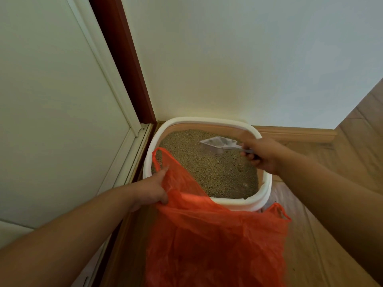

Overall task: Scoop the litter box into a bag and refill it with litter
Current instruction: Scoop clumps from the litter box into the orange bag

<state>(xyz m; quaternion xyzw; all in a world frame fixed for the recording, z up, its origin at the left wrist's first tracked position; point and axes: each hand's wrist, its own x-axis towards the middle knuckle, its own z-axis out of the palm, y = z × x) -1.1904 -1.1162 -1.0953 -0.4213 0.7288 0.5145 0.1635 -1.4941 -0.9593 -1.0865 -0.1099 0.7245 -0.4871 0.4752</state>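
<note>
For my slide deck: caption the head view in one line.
Left hand holds an orange plastic bag open while right hand holds a scoop over the litter box.

The bag [217, 235] is a translucent orange-red, lighter where the plastic is single and deeper where it folds. The litter box [207, 120] has a white rim with a pale peach-tan band just inside its far edge. The litter [207, 170] is a speckled sandy beige of fine grains. The scoop [219, 144] is pale grey-white with a greyer handle. The wall [238, 54] is plain off-white with a faint green cast. The door [51, 100] at the left is the same pale cream, and its frame [122, 59] is dark reddish brown. The floor [360, 129] and the skirting board [294, 133] are light honey-brown wood with fine grain lines
</note>
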